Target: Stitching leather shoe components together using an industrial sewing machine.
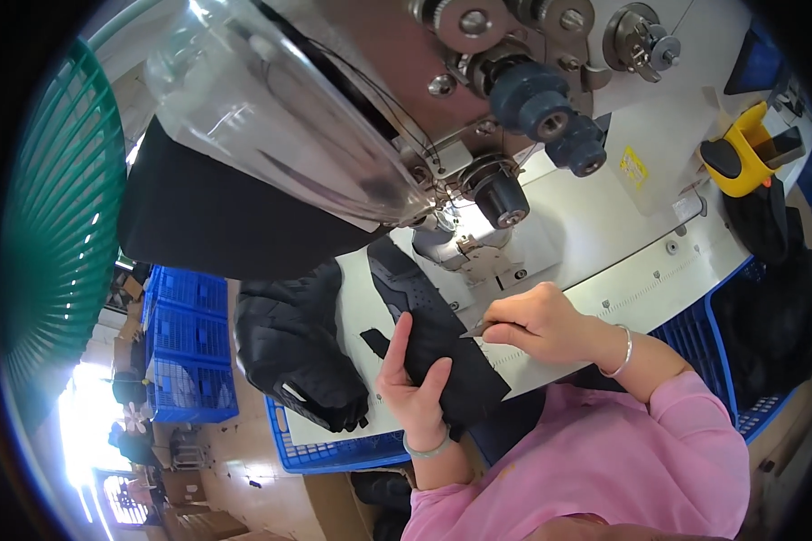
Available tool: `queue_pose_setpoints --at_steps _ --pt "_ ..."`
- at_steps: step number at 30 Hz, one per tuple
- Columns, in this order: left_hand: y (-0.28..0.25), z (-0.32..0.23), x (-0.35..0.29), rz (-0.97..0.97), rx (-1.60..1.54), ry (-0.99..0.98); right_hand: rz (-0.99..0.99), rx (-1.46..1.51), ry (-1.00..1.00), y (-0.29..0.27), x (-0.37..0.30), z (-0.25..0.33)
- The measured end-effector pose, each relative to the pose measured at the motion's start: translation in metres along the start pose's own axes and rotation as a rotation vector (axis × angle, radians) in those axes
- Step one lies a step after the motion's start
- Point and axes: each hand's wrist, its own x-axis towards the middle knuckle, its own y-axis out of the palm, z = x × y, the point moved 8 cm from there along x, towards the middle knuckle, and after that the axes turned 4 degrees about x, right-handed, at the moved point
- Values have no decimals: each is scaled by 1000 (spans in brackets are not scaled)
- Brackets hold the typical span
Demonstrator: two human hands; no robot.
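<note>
The spread left grip rests on black fabric (seemingly to steady it); at its two o'clock, the right grip pinches a small metal tool.

Place: sewing workshop
Sewing machine: industrial, threaded, far side
Tabletop: white, ruled along near edge
Black cloth: flat on tabletop
Blue crates: stacked, left
Cardboard boxes: near left
</note>
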Motion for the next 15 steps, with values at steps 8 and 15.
queue_pose_setpoints --at_steps 8,15 --pt "-1 -7 -5 -56 232 159 -54 -541 -69 -11 -12 19" --pt "6 -16 -9 -84 570 309 -109 -637 -52 -22 -24 -30"
